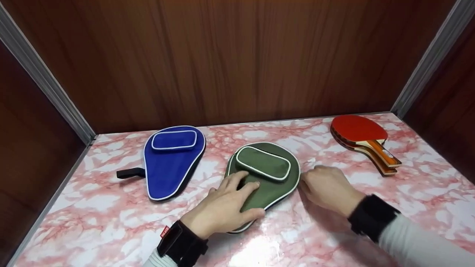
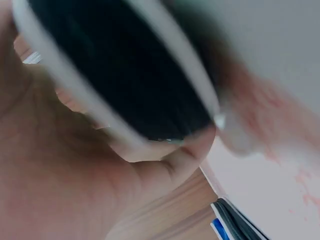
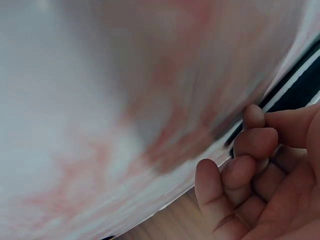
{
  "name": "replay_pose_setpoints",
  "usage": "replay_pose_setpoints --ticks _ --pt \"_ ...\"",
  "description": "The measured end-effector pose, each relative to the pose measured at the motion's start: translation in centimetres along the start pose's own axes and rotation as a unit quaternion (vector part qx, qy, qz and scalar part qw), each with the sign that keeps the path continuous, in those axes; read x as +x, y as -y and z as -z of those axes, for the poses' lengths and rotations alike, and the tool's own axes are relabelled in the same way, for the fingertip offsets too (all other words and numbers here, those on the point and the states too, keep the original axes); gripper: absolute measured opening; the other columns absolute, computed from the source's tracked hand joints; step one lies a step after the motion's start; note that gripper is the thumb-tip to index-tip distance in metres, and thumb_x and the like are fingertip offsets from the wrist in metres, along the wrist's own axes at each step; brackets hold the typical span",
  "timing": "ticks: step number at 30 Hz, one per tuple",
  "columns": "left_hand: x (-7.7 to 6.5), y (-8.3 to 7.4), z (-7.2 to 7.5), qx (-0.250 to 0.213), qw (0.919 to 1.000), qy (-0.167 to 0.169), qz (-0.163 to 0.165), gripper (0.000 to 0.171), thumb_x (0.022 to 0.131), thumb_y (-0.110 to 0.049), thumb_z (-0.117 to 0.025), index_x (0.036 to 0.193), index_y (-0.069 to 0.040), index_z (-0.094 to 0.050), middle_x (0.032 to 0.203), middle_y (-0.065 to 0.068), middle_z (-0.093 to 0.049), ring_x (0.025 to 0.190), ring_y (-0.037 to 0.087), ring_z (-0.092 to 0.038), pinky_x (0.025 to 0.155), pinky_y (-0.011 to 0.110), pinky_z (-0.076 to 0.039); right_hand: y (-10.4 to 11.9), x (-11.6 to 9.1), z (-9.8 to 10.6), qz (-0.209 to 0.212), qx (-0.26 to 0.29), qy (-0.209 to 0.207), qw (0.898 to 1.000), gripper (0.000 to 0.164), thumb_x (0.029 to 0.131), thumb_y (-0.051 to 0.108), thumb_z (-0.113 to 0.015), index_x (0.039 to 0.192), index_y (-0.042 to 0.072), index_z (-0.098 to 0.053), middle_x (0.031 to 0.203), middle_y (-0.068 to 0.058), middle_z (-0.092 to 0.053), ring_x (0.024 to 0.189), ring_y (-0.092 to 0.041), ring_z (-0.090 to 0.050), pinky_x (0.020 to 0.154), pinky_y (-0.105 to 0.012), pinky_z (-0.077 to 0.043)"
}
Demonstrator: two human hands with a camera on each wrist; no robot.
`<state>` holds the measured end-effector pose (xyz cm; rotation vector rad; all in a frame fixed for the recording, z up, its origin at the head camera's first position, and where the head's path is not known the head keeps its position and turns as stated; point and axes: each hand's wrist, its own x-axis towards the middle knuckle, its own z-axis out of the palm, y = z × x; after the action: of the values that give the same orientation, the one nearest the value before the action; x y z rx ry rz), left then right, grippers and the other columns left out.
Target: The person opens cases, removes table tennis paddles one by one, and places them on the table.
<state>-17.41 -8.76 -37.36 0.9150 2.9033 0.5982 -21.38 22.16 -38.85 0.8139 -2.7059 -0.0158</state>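
Observation:
A green table tennis paddle case with white piping and a raised pocket lies on the table, its narrow end toward me. My left hand rests on it, fingers spread below the pocket and thumb at the lower edge. In the left wrist view the thumb lies against the case's dark side. My right hand is at the rounded right edge, fingers curled. The right wrist view has its thumb and index fingertips pinched together at the zipper edge; any zipper pull is hidden between them.
A blue paddle case with a black strap lies to the left. Two paddles, the upper one red-faced, are stacked at the back right. Wood-grain panels wall in the pink-and-white marbled table.

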Motion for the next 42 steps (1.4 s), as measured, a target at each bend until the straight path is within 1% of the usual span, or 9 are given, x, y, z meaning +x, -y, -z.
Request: replay_pose_setpoints --ticks 3,5,10,13,18,21,27,34,42 --pt "0.0 0.1 0.0 0.015 0.9995 -0.02 -0.017 0.062 0.107 -0.057 -0.065 0.157 -0.021 -0.06 0.166 0.014 -0.044 0.152 0.04 -0.043 0.111 0.06 -0.049 -0.4 1.2 -0.2 -0.003 -0.002 0.005 1.0 0.02 0.092 0.011 -0.079 0.076 0.015 -0.068 0.066 -0.004 -0.065 0.072 -0.033 -0.068 0.063 -0.053 -0.057" --pt "-0.1 0.1 -0.1 0.023 0.9989 -0.035 -0.019 0.06 0.107 -0.056 -0.064 0.156 -0.021 -0.061 0.163 0.014 -0.047 0.147 0.04 -0.046 0.111 0.057 -0.05 -0.6 1.7 -0.5 -0.001 0.001 -0.005 1.0 0.019 0.09 0.009 -0.078 0.075 0.014 -0.068 0.066 -0.005 -0.065 0.073 -0.034 -0.069 0.064 -0.053 -0.057" --pt "0.0 -0.1 -0.6 0.049 0.9968 -0.061 -0.014 0.059 0.107 -0.057 -0.063 0.155 -0.023 -0.062 0.159 0.014 -0.049 0.136 0.039 -0.052 0.1 0.054 -0.056 -0.4 1.9 -1.0 0.004 0.002 -0.031 1.0 0.023 0.09 0.009 -0.077 0.072 0.013 -0.065 0.061 -0.005 -0.061 0.07 -0.034 -0.067 0.063 -0.052 -0.056" --pt "0.1 -0.3 -0.7 0.06 0.9961 -0.065 -0.009 0.058 0.107 -0.057 -0.063 0.154 -0.024 -0.062 0.159 0.013 -0.05 0.134 0.038 -0.053 0.094 0.054 -0.059 0.1 1.5 -1.1 0.006 -0.003 -0.038 0.999 0.025 0.091 0.01 -0.078 0.071 0.014 -0.062 0.062 -0.005 -0.06 0.07 -0.033 -0.068 0.063 -0.051 -0.056" --pt "0.1 -0.3 -0.7 0.063 0.9959 -0.065 -0.005 0.057 0.106 -0.057 -0.064 0.153 -0.024 -0.063 0.159 0.012 -0.05 0.134 0.037 -0.054 0.094 0.055 -0.059 1.3 0.7 -1.0 -0.001 -0.001 -0.026 1.0 0.028 0.096 0.015 -0.076 0.073 0.015 -0.06 0.063 -0.005 -0.061 0.07 -0.033 -0.068 0.065 -0.053 -0.057" --pt "0.1 -0.3 -0.7 0.064 0.9957 -0.067 -0.007 0.057 0.106 -0.057 -0.065 0.152 -0.024 -0.063 0.158 0.012 -0.05 0.133 0.038 -0.055 0.094 0.055 -0.059 2.2 0.3 -0.9 -0.008 0.004 -0.023 1.0 0.029 0.098 0.016 -0.074 0.073 0.016 -0.059 0.062 -0.003 -0.062 0.069 -0.032 -0.068 0.066 -0.051 -0.056" --pt "0.1 -0.3 -0.8 0.066 0.9952 -0.072 -0.008 0.057 0.105 -0.056 -0.066 0.152 -0.024 -0.064 0.158 0.012 -0.051 0.132 0.038 -0.055 0.091 0.055 -0.059 4.1 -0.4 -0.7 0.0 0.003 -0.054 0.999 0.034 0.099 0.017 -0.075 0.07 0.018 -0.056 0.06 0.001 -0.06 0.065 -0.028 -0.066 0.06 -0.049 -0.055" --pt "0.0 -0.2 -0.9 0.067 0.994 -0.085 -0.015 0.056 0.105 -0.055 -0.066 0.15 -0.023 -0.065 0.156 0.012 -0.052 0.129 0.037 -0.056 0.086 0.054 -0.061 5.9 -0.8 -0.7 0.032 0.017 -0.065 0.997 0.027 0.098 0.017 -0.075 0.077 0.017 -0.059 0.063 0.001 -0.061 0.066 -0.026 -0.065 0.062 -0.046 -0.056" --pt "0.0 -0.3 -1.1 0.069 0.9929 -0.095 -0.019 0.054 0.105 -0.054 -0.067 0.149 -0.023 -0.066 0.155 0.012 -0.053 0.126 0.037 -0.058 0.083 0.054 -0.061 6.7 -1.0 -0.7 0.053 0.023 -0.078 0.995 0.019 0.1 0.018 -0.077 0.085 0.016 -0.064 0.065 0.0 -0.062 0.068 -0.025 -0.068 0.06 -0.046 -0.056"
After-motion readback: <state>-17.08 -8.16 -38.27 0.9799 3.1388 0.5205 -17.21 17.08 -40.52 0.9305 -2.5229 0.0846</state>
